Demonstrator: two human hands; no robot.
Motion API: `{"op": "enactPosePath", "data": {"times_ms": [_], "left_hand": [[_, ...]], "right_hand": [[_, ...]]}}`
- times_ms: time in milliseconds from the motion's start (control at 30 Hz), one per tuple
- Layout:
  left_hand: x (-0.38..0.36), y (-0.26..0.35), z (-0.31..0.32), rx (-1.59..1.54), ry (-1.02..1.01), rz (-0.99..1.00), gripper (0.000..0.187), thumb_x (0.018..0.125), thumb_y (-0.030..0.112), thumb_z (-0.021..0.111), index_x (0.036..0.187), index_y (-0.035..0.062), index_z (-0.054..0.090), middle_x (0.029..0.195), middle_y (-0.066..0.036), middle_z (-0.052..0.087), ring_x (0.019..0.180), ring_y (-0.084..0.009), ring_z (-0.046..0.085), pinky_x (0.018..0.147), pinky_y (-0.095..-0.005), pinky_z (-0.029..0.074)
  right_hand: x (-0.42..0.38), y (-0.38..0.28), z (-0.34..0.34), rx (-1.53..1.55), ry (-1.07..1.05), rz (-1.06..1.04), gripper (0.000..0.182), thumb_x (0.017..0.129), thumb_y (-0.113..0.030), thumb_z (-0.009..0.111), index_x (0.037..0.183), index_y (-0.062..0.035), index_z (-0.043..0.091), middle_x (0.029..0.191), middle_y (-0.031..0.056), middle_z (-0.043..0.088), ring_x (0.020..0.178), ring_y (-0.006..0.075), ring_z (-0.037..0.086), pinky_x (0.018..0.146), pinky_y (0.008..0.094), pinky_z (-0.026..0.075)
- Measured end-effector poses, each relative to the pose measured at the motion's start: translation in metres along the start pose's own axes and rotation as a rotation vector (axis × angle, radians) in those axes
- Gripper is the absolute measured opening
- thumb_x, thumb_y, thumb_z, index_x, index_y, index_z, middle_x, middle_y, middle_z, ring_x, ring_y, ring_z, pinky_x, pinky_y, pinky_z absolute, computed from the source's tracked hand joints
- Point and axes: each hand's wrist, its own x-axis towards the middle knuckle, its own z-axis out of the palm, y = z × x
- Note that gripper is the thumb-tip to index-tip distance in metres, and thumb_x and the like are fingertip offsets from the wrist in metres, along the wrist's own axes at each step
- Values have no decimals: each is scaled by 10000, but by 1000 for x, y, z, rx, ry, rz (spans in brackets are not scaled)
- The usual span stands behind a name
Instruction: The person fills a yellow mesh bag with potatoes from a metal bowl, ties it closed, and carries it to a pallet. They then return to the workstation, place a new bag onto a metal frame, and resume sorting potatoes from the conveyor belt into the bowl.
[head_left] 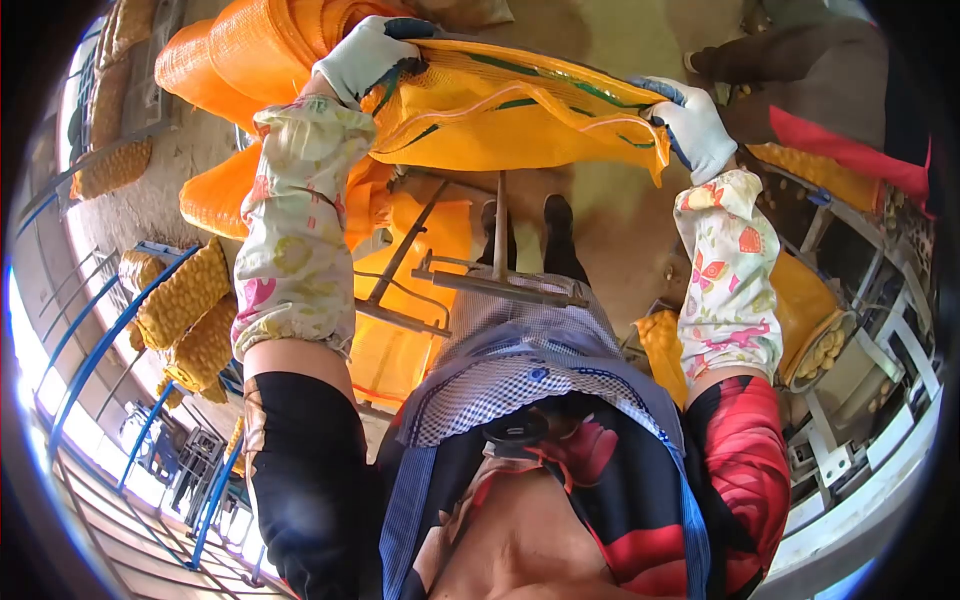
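Note:
An orange mesh bag with green stripes and a pale drawstring is stretched between my two gloved hands. My left hand, in a white and dark blue glove, is closed on the bag's upper left end. At the bag's right end my right hand grips the edge, its fingers partly hidden. Large rolls of orange bag material lie just left of my left hand. Below the stretched bag stands a metal frame with bars, and more orange mesh hangs at its left.
Filled potato bags rest by blue railings at the left. A person in dark trousers is at the upper right. Below that person, another orange bag with potatoes lies near a metal machine frame.

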Motion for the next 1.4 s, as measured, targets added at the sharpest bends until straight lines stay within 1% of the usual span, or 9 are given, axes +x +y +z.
{"op": "enactPosePath", "data": {"times_ms": [167,500,867,967,1100,1200,1333,1367,1400], "left_hand": [[1,-3,6,18,80,29,412,741,17,598,1150,-31,586,958,-68,653,814,-113,592,755,-236,486],[-5,-5,1,68,60,62,418,718,14,618,1134,-15,602,968,-52,642,856,-103,566,776,-228,464],[1,-16,8,-85,82,38,395,749,-39,560,1143,-33,585,991,-48,637,857,-109,594,788,-229,495],[4,-31,8,-222,91,-38,415,749,-17,622,1161,25,594,971,-28,659,817,-79,591,731,-196,489],[1,-27,15,-96,116,164,428,747,-48,608,1168,31,594,981,-45,643,789,-62,577,700,-187,487],[-6,-28,18,-335,62,75,411,786,-73,552,1190,9,562,1042,-25,631,940,-78,552,842,-204,451],[14,-43,28,-324,145,152,388,799,-64,560,1180,10,572,1039,-49,642,940,-93,572,824,-227,472],[26,-57,25,8,229,207,331,814,-3,581,1144,9,593,992,-51,656,883,-96,594,774,-237,486],[29,-66,28,53,302,128,308,815,38,595,1121,9,602,972,-55,661,861,-111,606,759,-247,489]], "right_hand": [[16,4,-5,-125,23,92,398,767,66,431,1139,52,573,1034,111,642,886,149,618,794,243,491],[-6,-1,-9,-11,-79,-51,387,785,29,464,1158,56,562,1056,94,634,903,126,594,818,230,463],[13,29,17,66,174,-217,399,783,70,400,1127,31,601,1057,106,652,938,135,613,824,240,478],[10,28,24,-127,209,-185,411,812,63,420,1194,9,564,1097,95,630,955,141,598,839,237,462],[6,24,21,-377,286,-250,414,768,65,431,1145,9,593,1069,140,656,876,136,645,777,247,492],[3,24,13,-307,273,-401,415,769,65,431,1146,0,593,1051,152,660,893,148,650,793,255,489],[23,53,20,-364,280,-259,317,847,15,448,1136,43,575,1019,117,654,931,134,610,816,259,472],[29,47,28,-459,322,-56,259,858,-52,503,1086,18,603,868,116,669,783,132,612,710,285,485],[35,49,30,-419,325,-80,251,849,-83,510,1061,-10,622,847,134,664,773,161,623,705,293,482]]}}
